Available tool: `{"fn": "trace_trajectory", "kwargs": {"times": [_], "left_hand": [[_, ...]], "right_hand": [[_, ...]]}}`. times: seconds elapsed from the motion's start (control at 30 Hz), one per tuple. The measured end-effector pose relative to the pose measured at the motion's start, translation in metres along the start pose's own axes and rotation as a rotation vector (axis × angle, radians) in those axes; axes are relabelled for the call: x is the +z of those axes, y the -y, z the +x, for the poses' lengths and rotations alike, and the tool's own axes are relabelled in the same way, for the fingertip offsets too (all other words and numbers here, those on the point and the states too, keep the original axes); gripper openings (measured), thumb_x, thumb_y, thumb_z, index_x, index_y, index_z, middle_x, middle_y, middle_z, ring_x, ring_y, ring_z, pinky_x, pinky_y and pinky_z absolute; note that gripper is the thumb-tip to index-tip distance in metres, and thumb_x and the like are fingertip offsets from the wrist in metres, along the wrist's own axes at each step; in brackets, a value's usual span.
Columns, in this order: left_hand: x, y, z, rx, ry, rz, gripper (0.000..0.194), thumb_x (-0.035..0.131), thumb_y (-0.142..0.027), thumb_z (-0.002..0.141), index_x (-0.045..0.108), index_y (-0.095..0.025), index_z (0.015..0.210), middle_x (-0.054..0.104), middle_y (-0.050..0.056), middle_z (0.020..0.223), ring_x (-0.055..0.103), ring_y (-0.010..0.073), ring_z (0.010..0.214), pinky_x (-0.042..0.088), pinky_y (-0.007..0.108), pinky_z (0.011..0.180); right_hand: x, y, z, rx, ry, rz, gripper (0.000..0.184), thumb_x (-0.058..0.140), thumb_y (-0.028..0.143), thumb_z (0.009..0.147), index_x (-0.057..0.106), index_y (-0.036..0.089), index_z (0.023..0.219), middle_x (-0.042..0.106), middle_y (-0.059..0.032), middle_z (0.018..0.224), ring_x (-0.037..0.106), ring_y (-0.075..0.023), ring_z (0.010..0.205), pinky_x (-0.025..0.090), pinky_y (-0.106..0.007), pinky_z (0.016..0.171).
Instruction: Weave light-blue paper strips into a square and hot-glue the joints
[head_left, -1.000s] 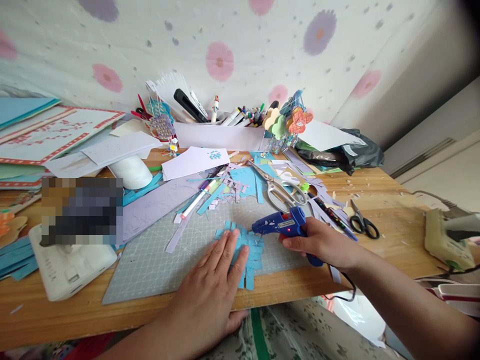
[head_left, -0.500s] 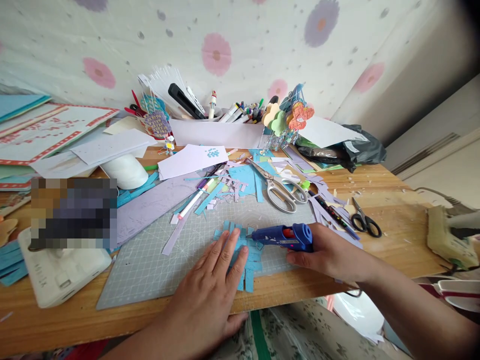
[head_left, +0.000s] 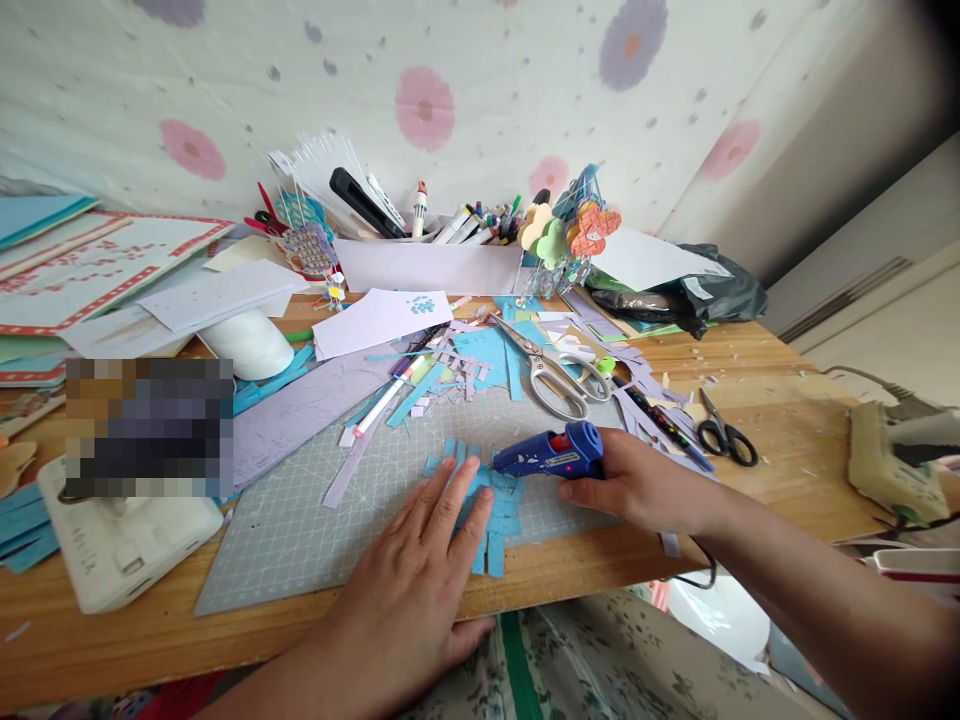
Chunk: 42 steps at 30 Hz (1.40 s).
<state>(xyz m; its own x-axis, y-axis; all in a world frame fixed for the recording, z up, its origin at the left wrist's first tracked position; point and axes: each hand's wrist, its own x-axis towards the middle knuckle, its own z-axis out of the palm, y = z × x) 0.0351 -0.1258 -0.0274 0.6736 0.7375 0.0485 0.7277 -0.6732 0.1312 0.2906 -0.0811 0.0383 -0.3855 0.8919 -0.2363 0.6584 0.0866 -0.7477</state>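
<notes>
Blue paper strips, woven into a lattice (head_left: pixel 498 520), lie on the grey cutting mat (head_left: pixel 300 550) near the table's front edge. My left hand (head_left: pixel 427 540) rests flat with spread fingers over the lattice's left part and hides some of it. In my right hand (head_left: pixel 637 485) is a blue hot glue gun (head_left: pixel 555 453), gripped at its handle. Its nozzle points left and sits at the upper part of the lattice, close to my left fingertips. I cannot tell whether the tip touches the paper.
Large silver scissors (head_left: pixel 559 375) lie on paper scraps behind the glue gun. Small black scissors (head_left: pixel 725 437) and dark pens (head_left: pixel 660 420) are to the right. A white device (head_left: pixel 127 540) stands at left, near a white roll (head_left: pixel 251 345). Behind is a pen box (head_left: pixel 427 265).
My right hand and the glue gun have shifted slightly left, and the nozzle has moved left along the lattice. My left hand stays in place.
</notes>
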Motion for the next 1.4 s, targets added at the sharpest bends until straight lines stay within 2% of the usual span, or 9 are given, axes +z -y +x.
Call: {"fn": "trace_trajectory", "kwargs": {"times": [0.13, 0.33, 0.47, 0.57, 0.67, 0.97, 1.2, 1.3, 1.4], "left_hand": [[0.002, 0.000, -0.001, 0.009, -0.048, -0.030, 0.088, 0.073, -0.037, 0.066, 0.031, -0.022, 0.142, 0.037, 0.009, 0.147, 0.023, 0.0332, 0.140, 0.036, 0.046, 0.110], [0.002, 0.000, -0.001, 0.003, -0.043, -0.028, 0.091, 0.075, -0.038, 0.064, 0.031, -0.021, 0.142, 0.046, 0.009, 0.139, 0.024, 0.0332, 0.139, 0.039, 0.046, 0.109], [0.000, 0.001, 0.000, 0.012, 0.005, 0.006, 0.092, 0.072, -0.042, 0.065, 0.030, -0.021, 0.144, 0.037, 0.008, 0.148, 0.020, 0.0339, 0.140, 0.034, 0.048, 0.111], [-0.001, 0.001, 0.002, 0.031, 0.043, 0.024, 0.093, 0.069, -0.047, 0.067, 0.026, -0.020, 0.146, 0.023, 0.007, 0.155, 0.015, 0.0352, 0.142, 0.029, 0.050, 0.112], [-0.002, 0.000, 0.003, 0.029, 0.070, 0.036, 0.095, 0.067, -0.048, 0.067, 0.024, -0.019, 0.147, 0.017, 0.007, 0.157, 0.013, 0.0358, 0.142, 0.028, 0.050, 0.112], [-0.005, 0.000, 0.008, 0.016, 0.089, 0.057, 0.092, 0.066, -0.046, 0.065, 0.029, -0.019, 0.145, 0.018, 0.007, 0.157, 0.015, 0.0359, 0.141, 0.029, 0.052, 0.111], [-0.003, -0.001, 0.003, 0.031, 0.021, 0.092, 0.091, 0.067, -0.046, 0.066, 0.029, -0.019, 0.144, 0.016, 0.005, 0.157, 0.018, 0.0354, 0.140, 0.030, 0.048, 0.111], [-0.002, -0.002, 0.001, 0.037, -0.020, 0.097, 0.089, 0.068, -0.045, 0.066, 0.031, -0.019, 0.143, 0.020, 0.003, 0.156, 0.021, 0.0356, 0.139, 0.033, 0.048, 0.109], [-0.001, -0.001, 0.000, 0.043, -0.062, 0.075, 0.089, 0.070, -0.043, 0.066, 0.031, -0.020, 0.142, 0.030, 0.004, 0.153, 0.025, 0.0348, 0.137, 0.037, 0.047, 0.108]], "right_hand": [[-0.002, 0.005, -0.001, -0.001, 0.064, -0.211, 0.021, 0.057, 0.028, 0.080, 0.066, 0.020, 0.096, 0.060, -0.0007, 0.077, 0.050, -0.0150, 0.068, 0.039, -0.023, 0.063], [-0.003, 0.014, -0.004, 0.026, 0.023, -0.297, 0.016, 0.058, 0.027, 0.077, 0.066, 0.019, 0.088, 0.062, -0.0022, 0.078, 0.051, -0.0155, 0.067, 0.037, -0.023, 0.061], [-0.006, 0.018, -0.005, 0.015, 0.051, -0.245, 0.018, 0.057, 0.023, 0.077, 0.067, 0.020, 0.092, 0.062, -0.0013, 0.077, 0.049, -0.0145, 0.065, 0.037, -0.022, 0.059], [-0.009, 0.016, -0.009, 0.028, 0.029, -0.170, 0.012, 0.059, 0.023, 0.075, 0.065, 0.018, 0.085, 0.060, -0.0010, 0.074, 0.047, -0.0140, 0.064, 0.038, -0.022, 0.057], [-0.012, 0.008, -0.016, 0.050, 0.016, -0.076, 0.010, 0.060, 0.024, 0.076, 0.064, 0.018, 0.082, 0.060, -0.0006, 0.073, 0.047, -0.0139, 0.064, 0.039, -0.022, 0.058], [-0.009, -0.018, -0.023, 0.083, -0.024, 0.048, 0.017, 0.058, 0.035, 0.080, 0.062, 0.019, 0.084, 0.057, -0.0001, 0.071, 0.050, -0.0154, 0.066, 0.041, -0.024, 0.059], [-0.010, -0.029, -0.026, 0.128, -0.002, 0.146, 0.018, 0.059, 0.036, 0.080, 0.059, 0.018, 0.080, 0.053, -0.0006, 0.070, 0.047, -0.0150, 0.066, 0.040, -0.025, 0.061], [-0.011, -0.032, -0.030, 0.143, -0.027, 0.201, 0.019, 0.060, 0.037, 0.078, 0.060, 0.018, 0.078, 0.052, -0.0010, 0.070, 0.046, -0.0151, 0.066, 0.040, -0.025, 0.061], [-0.011, -0.032, -0.032, 0.188, -0.018, 0.212, 0.021, 0.061, 0.039, 0.076, 0.059, 0.018, 0.074, 0.052, -0.0020, 0.071, 0.047, -0.0163, 0.068, 0.041, -0.026, 0.063]]}}
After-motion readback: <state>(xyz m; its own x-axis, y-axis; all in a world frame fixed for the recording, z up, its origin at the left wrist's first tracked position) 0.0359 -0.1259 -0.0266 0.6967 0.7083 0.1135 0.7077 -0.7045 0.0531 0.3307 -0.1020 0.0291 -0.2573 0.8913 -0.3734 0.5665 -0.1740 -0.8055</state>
